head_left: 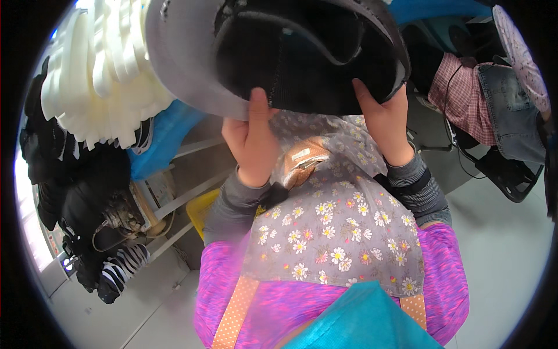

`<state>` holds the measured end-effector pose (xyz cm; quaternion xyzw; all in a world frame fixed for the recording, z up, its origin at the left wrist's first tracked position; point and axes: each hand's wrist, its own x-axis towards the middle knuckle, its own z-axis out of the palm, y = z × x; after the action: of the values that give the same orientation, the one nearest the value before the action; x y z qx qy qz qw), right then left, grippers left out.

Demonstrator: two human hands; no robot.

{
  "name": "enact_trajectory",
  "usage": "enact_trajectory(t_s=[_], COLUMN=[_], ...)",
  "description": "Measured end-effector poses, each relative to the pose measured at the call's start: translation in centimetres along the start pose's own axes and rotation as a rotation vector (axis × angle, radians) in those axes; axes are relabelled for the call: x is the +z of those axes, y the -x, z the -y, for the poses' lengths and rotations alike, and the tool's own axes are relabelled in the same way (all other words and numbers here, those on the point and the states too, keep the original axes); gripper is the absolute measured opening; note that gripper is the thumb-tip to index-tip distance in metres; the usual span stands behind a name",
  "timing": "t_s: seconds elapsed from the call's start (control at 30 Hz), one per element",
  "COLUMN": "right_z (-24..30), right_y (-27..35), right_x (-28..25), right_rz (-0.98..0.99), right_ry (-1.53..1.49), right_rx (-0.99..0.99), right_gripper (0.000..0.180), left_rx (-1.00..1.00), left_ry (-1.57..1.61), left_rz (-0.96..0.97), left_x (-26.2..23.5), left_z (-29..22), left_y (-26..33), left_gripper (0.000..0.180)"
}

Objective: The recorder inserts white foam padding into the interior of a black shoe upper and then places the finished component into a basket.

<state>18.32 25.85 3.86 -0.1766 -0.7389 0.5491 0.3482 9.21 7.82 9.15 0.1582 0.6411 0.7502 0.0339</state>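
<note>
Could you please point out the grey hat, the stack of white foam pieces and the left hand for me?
grey hat (186,64), head view, on its grey brim.
stack of white foam pieces (99,70), head view, on the stack's middle.
left hand (253,142), head view, on its back.

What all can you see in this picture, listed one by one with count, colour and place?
grey brimmed hat with black lining: one, grey and black, top centre, held in both hands
stack of white foam pieces: one stack, white, upper left
black fabric pile: one, black, left
yellow bin: one, yellow, left of the lap
grey floral apron: one, grey with white daisies, on the lap
seated person's plaid shirt: one, red-white, upper right
left hand: one, thumb on the hat rim
right hand: one, fingers gripping the hat's right edge
</note>
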Motion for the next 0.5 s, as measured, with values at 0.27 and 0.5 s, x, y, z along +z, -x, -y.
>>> enact_trajectory(t_s=[0.27,0.5], right_z=[5.4,9.5], right_y=[-2.9,-3.0], right_x=[-1.3,0.3], right_rz=[0.292,0.766], right_ry=[0.211,0.204], right_rx=[-0.075,0.013], right_gripper=[0.064,0.057], left_rx=[0.164,0.228], left_ry=[-0.630,-1.598], left_rz=[0.941,0.369], left_x=[-2.7,-4.2], left_z=[-11.8,-11.1], left_y=[-0.1,0.0], left_gripper=[0.031,0.041])
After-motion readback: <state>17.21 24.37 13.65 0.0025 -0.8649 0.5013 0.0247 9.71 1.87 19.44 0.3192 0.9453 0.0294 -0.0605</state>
